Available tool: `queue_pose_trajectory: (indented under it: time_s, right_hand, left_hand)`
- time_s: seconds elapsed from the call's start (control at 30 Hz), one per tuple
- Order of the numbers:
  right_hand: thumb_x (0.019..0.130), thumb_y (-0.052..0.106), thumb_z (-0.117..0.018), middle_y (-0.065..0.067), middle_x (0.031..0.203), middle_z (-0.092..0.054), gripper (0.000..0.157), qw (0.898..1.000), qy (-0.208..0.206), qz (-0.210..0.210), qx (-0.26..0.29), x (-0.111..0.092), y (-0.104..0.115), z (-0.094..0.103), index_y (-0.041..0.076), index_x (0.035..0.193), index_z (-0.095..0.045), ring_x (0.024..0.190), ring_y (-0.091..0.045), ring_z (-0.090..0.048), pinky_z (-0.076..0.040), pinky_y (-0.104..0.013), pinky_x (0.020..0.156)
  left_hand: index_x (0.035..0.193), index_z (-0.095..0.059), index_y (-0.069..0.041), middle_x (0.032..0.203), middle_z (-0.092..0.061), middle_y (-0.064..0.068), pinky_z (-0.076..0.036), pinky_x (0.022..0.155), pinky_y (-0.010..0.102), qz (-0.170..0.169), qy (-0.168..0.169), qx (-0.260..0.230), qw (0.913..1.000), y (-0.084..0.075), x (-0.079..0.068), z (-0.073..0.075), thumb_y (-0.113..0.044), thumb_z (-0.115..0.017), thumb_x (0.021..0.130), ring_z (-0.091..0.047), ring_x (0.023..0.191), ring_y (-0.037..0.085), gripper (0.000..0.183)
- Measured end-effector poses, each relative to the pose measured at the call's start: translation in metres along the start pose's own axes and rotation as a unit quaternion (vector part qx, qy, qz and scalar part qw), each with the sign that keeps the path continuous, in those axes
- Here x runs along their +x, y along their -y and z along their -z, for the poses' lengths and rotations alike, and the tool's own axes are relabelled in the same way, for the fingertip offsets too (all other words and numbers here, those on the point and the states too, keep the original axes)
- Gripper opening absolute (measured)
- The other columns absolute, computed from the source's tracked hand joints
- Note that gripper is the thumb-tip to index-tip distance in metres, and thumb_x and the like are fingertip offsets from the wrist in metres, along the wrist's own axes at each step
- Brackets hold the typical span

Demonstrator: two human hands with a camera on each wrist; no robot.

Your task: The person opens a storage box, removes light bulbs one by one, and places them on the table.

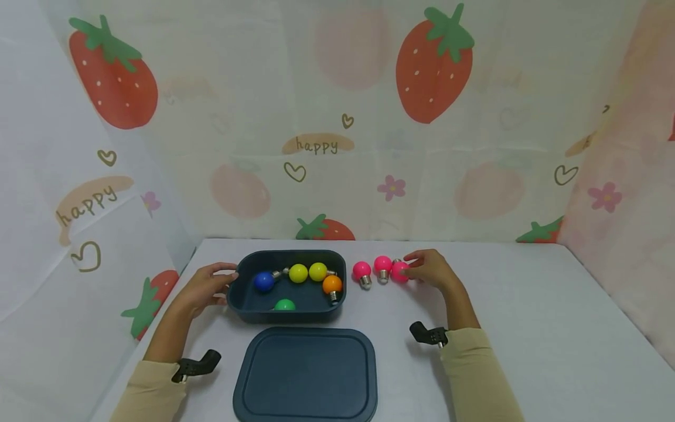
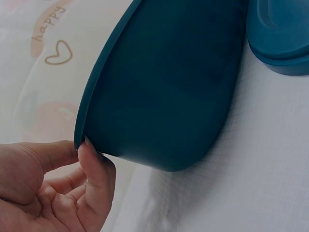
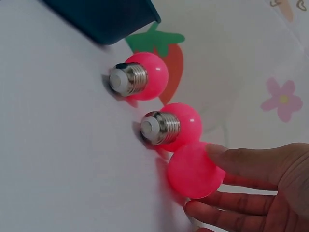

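My left hand pinches the left rim of a dark blue plastic box between thumb and finger, as the left wrist view shows. Inside the box lie a blue light bulb, two yellow bulbs, an orange bulb and a green bulb, partly hidden by the front wall. Right of the box, my right hand holds the rightmost pink bulb by its round globe, at the table surface. Two more pink bulbs, a middle one and a left one, lie beside it.
A dark blue lid lies flat in front of the box. The white table runs back to a cloth backdrop printed with strawberries. A similar sheet hangs along the left side.
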State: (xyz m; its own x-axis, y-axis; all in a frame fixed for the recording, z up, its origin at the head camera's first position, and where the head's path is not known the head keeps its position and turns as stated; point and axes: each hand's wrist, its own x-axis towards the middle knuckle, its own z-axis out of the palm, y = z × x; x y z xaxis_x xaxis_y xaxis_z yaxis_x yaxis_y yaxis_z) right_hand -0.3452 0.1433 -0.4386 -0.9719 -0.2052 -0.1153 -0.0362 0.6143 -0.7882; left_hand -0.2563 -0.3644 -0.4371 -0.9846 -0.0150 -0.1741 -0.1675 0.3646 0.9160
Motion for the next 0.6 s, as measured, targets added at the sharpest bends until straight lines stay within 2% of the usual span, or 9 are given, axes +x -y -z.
queue_pose_trajectory:
  time_s: [0.3, 0.47, 0.6]
  right_hand:
    - [0.092, 0.023, -0.072, -0.024, 0.127, -0.063, 0.050, 0.999, -0.017, 0.011, -0.036, -0.012, 0.021, 0.012, 0.000, 0.134, -0.061, 0.118, -0.041, -0.058, -0.052, -0.052, 0.094]
    - [0.093, 0.027, -0.073, -0.024, 0.131, -0.062, 0.052, 0.998, -0.026, 0.032, -0.048, -0.020, 0.033, 0.018, 0.002, 0.137, -0.060, 0.123, -0.043, -0.055, -0.051, -0.055, 0.096]
    - [0.094, 0.028, -0.072, -0.023, 0.132, -0.062, 0.052, 0.996, -0.035, 0.056, -0.054, -0.025, 0.043, 0.021, 0.003, 0.138, -0.059, 0.121, -0.042, -0.059, -0.053, -0.053, 0.094]
  left_hand:
    - [0.147, -0.044, 0.002, 0.100, -0.066, 0.010, -0.057, 0.067, 0.030, -0.001, -0.001, 0.001, 1.0000, 0.000, 0.000, 0.000, -0.028, -0.058, 0.105, -0.064, 0.079, 0.018, 0.053]
    - [0.147, -0.044, 0.002, 0.099, -0.067, 0.010, -0.057, 0.067, 0.030, 0.000, 0.002, 0.001, 1.0000, 0.000, -0.001, 0.001, -0.027, -0.057, 0.105, -0.064, 0.079, 0.019, 0.052]
    - [0.147, -0.044, 0.003, 0.100, -0.067, 0.010, -0.058, 0.067, 0.030, 0.000, 0.002, 0.002, 1.0000, 0.000, -0.001, 0.000, -0.026, -0.056, 0.105, -0.064, 0.080, 0.019, 0.052]
